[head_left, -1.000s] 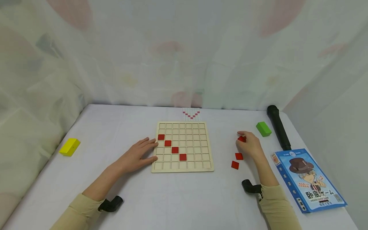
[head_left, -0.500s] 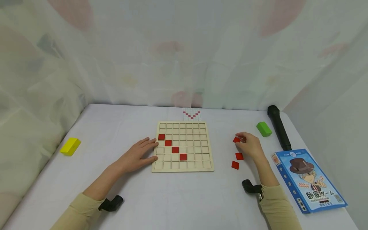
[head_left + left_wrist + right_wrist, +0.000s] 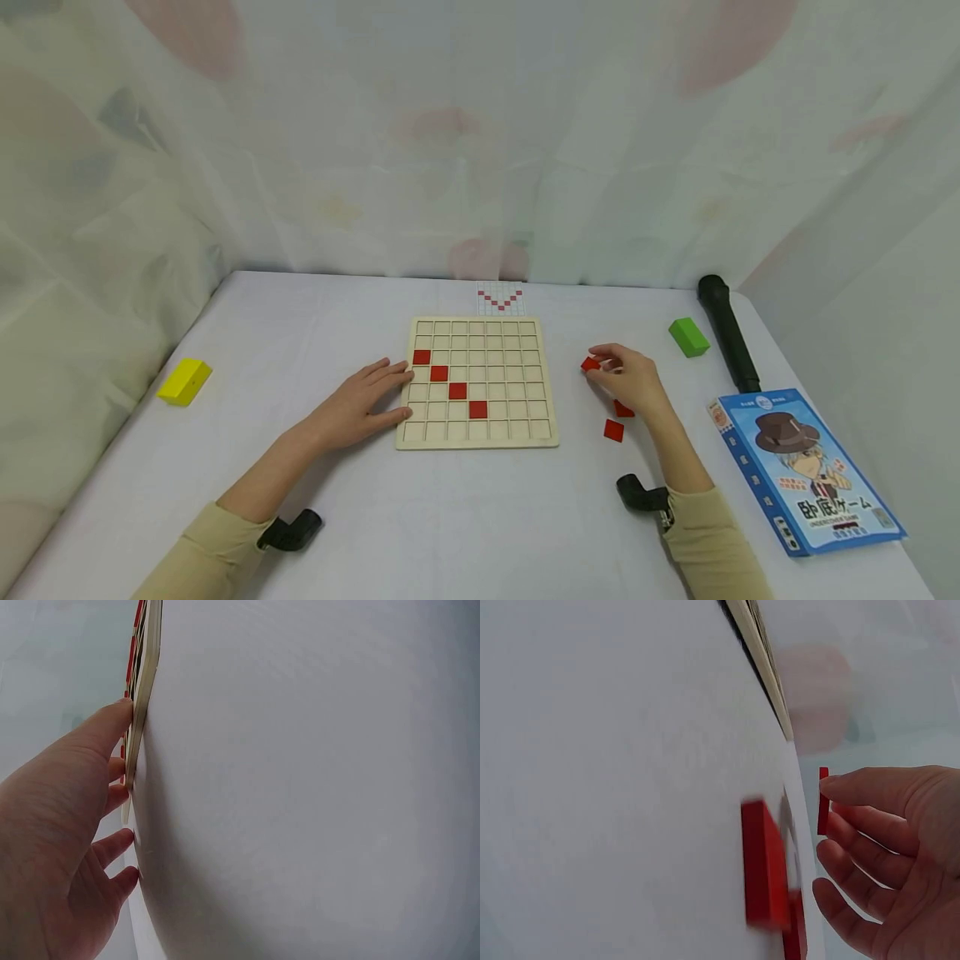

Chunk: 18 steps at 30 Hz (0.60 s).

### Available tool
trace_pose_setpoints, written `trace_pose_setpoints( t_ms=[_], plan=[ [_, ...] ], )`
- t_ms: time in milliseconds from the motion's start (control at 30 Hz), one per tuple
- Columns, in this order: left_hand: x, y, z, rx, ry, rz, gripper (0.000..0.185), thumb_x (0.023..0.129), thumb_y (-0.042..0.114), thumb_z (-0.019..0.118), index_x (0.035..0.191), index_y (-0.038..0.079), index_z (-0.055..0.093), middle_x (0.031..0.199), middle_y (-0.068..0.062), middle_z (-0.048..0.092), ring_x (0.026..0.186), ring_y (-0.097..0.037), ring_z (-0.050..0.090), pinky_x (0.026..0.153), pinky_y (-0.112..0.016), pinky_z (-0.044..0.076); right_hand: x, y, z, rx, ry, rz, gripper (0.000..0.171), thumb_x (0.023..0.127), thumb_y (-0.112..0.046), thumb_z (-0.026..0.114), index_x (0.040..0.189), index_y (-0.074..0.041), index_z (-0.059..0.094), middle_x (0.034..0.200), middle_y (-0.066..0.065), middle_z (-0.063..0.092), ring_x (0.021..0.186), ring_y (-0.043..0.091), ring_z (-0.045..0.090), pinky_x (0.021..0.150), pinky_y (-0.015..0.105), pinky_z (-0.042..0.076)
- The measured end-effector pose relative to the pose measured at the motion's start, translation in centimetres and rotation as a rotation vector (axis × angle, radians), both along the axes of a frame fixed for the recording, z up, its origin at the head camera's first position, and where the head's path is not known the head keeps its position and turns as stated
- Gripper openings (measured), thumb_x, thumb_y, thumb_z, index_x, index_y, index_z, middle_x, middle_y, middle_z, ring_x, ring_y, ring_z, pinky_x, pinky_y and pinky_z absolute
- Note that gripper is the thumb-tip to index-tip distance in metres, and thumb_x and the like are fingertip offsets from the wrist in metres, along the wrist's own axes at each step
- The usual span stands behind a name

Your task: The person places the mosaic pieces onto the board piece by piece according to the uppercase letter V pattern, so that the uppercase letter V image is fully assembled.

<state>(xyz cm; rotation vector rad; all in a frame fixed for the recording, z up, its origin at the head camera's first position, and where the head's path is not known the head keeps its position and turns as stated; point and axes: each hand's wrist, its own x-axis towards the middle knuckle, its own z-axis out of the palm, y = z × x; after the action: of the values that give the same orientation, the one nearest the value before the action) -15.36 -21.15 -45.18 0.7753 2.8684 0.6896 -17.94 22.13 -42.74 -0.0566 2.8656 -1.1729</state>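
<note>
- The light was soft and even, bright without being harsh, filtering through the pale curtain (image 3: 480,150) that closed the scene in.
- Shadows stayed faint: only a thin grey smudge lay under the left hand (image 3: 358,406) and beneath the wooden board (image 3: 477,442).
- No glare showed on the white table (image 3: 465,517); the glossy blue box (image 3: 806,467) kept its print readable.
- The head view bent outward at its edges, the curtain corners stretched and hazy.
- In the right wrist view, the nearest red tile (image 3: 763,864) was smeared and out of focus, and the background blurred to pink and grey.
- The left wrist view was washed in flat grey, shading darker toward the bottom.
</note>
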Motion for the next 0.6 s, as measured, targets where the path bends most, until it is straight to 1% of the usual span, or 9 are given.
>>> trace_pose_setpoints(
  t_ms=[167, 300, 433, 533, 600],
  plan=[
    [0.0, 0.1, 0.0, -0.006, -0.002, 0.002, 0.066, 0.093, 0.048, 0.063, 0.146, 0.012, 0.047, 0.153, -0.011, 0.037, 0.144, -0.037, 0.023, 0.114, -0.057, 0.021, 0.4, -2.1, 0.3, -0.027, 0.014, 0.047, 0.039, 0.09, -0.017, 0.071, 0.126, -0.008, 0.063, 0.114, 0.012, 0.066, 0.1, 0.029, 0.06, 0.087, 0.045, 0.053],
    [-0.1, 0.1, 0.1, -0.007, 0.001, 0.0, 0.066, 0.093, 0.048, 0.063, 0.146, 0.012, 0.047, 0.153, -0.011, 0.037, 0.144, -0.037, 0.023, 0.114, -0.057, 0.022, 0.6, -3.8, 0.3, -0.048, 0.032, 0.115, 0.038, 0.088, -0.018, 0.073, 0.124, -0.01, 0.065, 0.109, 0.008, 0.067, 0.095, 0.025, 0.061, 0.08, 0.038, 0.053],
    [-0.1, 0.0, 0.1, -0.005, 0.001, -0.001, 0.066, 0.093, 0.047, 0.064, 0.146, 0.012, 0.047, 0.153, -0.011, 0.037, 0.144, -0.037, 0.023, 0.114, -0.057, 0.021, 0.6, -5.4, 0.0, -0.078, 0.041, 0.178, 0.036, 0.085, -0.017, 0.075, 0.12, -0.01, 0.068, 0.101, 0.004, 0.067, 0.09, 0.021, 0.061, 0.07, 0.031, 0.051],
    [-0.1, 0.0, 0.0, 0.002, 0.0, -0.006, 0.066, 0.093, 0.046, 0.064, 0.146, 0.011, 0.047, 0.153, -0.011, 0.038, 0.144, -0.037, 0.024, 0.114, -0.057, 0.021, 0.6, -6.6, -0.2, -0.099, 0.027, 0.224, 0.035, 0.085, -0.016, 0.076, 0.118, -0.008, 0.068, 0.097, 0.002, 0.066, 0.086, 0.018, 0.059, 0.067, 0.027, 0.05],
    [0.0, 0.0, 0.0, 0.004, 0.0, -0.008, 0.065, 0.093, 0.045, 0.064, 0.146, 0.011, 0.047, 0.153, -0.011, 0.038, 0.144, -0.037, 0.024, 0.114, -0.056, 0.021, 0.7, -7.4, -0.4, -0.111, 0.022, 0.255, 0.033, 0.085, -0.014, 0.076, 0.117, -0.007, 0.068, 0.098, 0.002, 0.066, 0.083, 0.017, 0.057, 0.067, 0.027, 0.05]
  ],
)
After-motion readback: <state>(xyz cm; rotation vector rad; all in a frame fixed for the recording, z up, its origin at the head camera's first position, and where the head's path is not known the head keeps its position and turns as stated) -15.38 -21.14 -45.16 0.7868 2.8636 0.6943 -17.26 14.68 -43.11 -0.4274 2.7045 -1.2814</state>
